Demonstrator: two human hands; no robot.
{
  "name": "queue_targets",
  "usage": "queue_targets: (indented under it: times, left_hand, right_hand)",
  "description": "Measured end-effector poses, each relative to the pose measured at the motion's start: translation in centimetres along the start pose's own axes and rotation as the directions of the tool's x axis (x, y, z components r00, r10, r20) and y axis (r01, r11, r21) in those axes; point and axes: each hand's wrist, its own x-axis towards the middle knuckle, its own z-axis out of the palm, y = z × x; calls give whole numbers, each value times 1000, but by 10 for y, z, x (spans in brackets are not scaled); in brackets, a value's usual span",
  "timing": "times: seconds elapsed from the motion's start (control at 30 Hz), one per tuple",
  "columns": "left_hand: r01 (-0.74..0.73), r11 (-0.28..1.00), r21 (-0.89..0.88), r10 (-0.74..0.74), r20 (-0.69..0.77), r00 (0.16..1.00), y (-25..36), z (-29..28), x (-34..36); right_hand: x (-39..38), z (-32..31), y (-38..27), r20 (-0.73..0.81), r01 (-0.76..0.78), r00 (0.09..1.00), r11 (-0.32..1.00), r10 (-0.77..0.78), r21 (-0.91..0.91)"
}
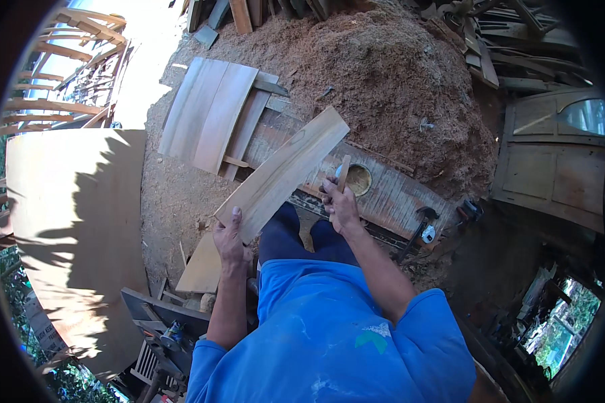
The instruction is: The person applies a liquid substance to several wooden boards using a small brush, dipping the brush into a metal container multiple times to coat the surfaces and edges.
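Observation:
My left hand (230,243) is closed on the lower end of a long, pale wooden board (286,168), its thumb over the top face. The board slants up to the right, its far end over the low workbench (396,201). My right hand (341,207) grips a thin flat wooden stick (343,173), which points upward. Just beyond that hand, a round container (359,180) with yellowish-brown contents sits on the bench. The stick overlaps the container's left edge in view; whether they touch I cannot tell.
Several wide panels (208,114) lie at the bench's left end. A hammer (425,218) rests toward its right end. Behind rises a large heap of shavings (396,87). A big wooden sheet (107,235) stands left, a panelled door (551,161) right. Another board (200,267) lies by my left forearm.

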Motion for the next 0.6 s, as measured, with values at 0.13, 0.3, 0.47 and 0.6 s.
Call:
queue_targets:
  times: [0.13, 0.3, 0.47, 0.6]
  left_hand:
    - [177, 910, -376, -189, 3, 982, -36, -17, 33]
    - [342, 800, -493, -374, 36, 927, -86, -55, 108]
    - [500, 853, -149, -516, -97, 851, -61, -88, 169]
    - [24, 847, 531, 15, -68, 998, -28, -102, 267]
  right_hand:
    - [56, 82, 21, -65, 60, 996, 997, -57, 48]
    - [138, 137, 34, -138, 220, 965, 975, -221, -23]
    - [233, 150, 84, -252, 154, 948, 972, -196, -179]
    - [298, 152, 119, -315, 266, 898, 949, -307, -167]
